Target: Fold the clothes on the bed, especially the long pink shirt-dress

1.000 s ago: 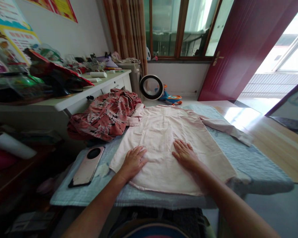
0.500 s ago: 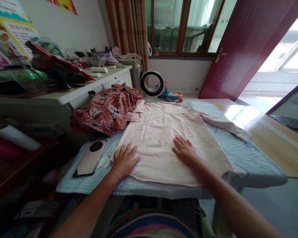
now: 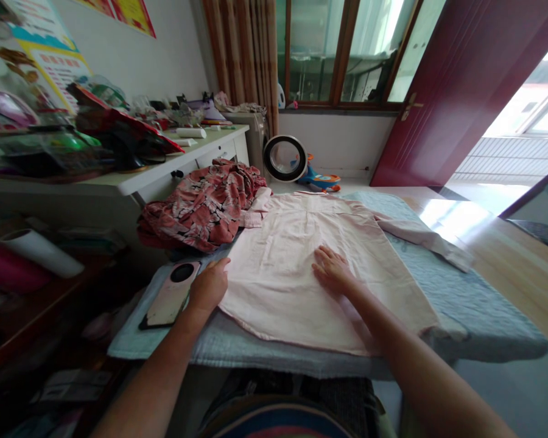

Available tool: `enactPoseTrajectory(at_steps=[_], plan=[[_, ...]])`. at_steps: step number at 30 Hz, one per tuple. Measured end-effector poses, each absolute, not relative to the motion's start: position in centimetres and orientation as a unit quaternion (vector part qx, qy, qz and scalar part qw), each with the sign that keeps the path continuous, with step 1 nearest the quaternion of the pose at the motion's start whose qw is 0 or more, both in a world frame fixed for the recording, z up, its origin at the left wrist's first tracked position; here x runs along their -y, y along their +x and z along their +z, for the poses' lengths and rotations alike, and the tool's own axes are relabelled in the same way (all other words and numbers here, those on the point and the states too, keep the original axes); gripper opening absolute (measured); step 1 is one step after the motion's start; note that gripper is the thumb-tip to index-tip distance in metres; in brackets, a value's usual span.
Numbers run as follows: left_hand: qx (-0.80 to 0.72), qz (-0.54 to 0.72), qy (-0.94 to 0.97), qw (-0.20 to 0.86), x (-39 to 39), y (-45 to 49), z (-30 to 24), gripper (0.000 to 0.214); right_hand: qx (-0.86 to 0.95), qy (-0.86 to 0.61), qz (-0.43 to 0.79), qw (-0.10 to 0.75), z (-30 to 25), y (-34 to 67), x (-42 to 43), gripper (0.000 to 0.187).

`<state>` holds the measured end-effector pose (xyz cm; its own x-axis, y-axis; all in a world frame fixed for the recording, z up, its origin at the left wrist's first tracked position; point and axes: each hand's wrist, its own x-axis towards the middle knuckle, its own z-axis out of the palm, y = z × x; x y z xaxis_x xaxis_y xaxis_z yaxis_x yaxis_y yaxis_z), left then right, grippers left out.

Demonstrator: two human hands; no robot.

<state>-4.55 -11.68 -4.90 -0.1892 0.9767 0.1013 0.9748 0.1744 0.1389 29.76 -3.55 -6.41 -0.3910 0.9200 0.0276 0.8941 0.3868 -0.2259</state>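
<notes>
A pale pink long-sleeved shirt (image 3: pixel 283 298) lies spread on a light blue padded cloth (image 3: pixel 466 304) over the table. At the shirt's left edge, my left hand (image 3: pixel 211 281) is closed, its fingers curled over the fabric border. My right hand (image 3: pixel 333 267) rests flat on the middle of the shirt, fingers stretched out and holding nothing. Close beside my left hand is a phone (image 3: pixel 168 297), lying back up with a round dark camera ring and partly covered by my wrist. One shirt sleeve (image 3: pixel 424 238) stretches out to the right.
A crumpled red patterned garment (image 3: pixel 201 207) is heaped at the table's far left. Behind it stands a cluttered desk (image 3: pixel 150 177). Beyond the table are a round white-and-black ring-shaped object (image 3: pixel 304 159) and a blue-orange toy (image 3: pixel 322 181). A dark red door (image 3: pixel 420 79) stands ajar at right.
My left hand went from lying flat on the shirt to closing at its left edge, nearer the phone. My right hand stays on the shirt's middle, shifted slightly. The view moved a little.
</notes>
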Motion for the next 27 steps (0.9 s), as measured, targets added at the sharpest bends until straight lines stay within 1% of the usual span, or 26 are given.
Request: enactPoseTrajectory(at_steps=[2,6,9,11,12,13,16,22,27], plan=[[-0.762,0.077,0.643,0.021,11.8,-5.1,-5.0,0.044,0.829,-0.548,0.08,0.078,-6.8,29.5,3.7,0.05],[-0.761,0.004,0.646,0.058,12.5,-5.8,-4.9,0.043,0.823,-0.557,0.068,0.082,-7.3,29.3,4.1,0.05],[-0.758,-0.016,0.652,-0.011,12.6,-5.3,-4.3,0.04,0.823,-0.558,0.064,0.086,-7.4,29.3,4.1,0.05],[-0.734,0.015,0.676,-0.059,12.3,-4.4,-3.9,0.038,0.823,-0.559,0.06,0.088,-7.4,29.3,4.1,0.05],[-0.713,0.043,0.697,-0.061,12.0,-3.8,-3.8,0.038,0.822,-0.559,0.06,0.089,-7.4,29.3,4.0,0.049],[-0.686,0.071,0.723,-0.045,11.8,-3.2,-3.7,0.039,0.822,-0.559,0.059,0.09,-7.4,29.3,4.0,0.049],[-0.609,0.127,0.782,0.049,11.5,-1.9,-4.2,0.037,0.825,-0.555,0.054,0.092,-7.5,29.3,4.1,0.048],[-0.582,0.1,0.789,0.173,13.8,-2.8,-4.5,0.022,0.832,-0.546,0.044,0.089,-7.8,29.4,3.9,0.049],[-0.549,0.107,0.796,0.233,16.3,-4.5,-3.7,0.014,0.824,-0.554,0.057,0.1,-7.8,29.3,3.5,0.043]])
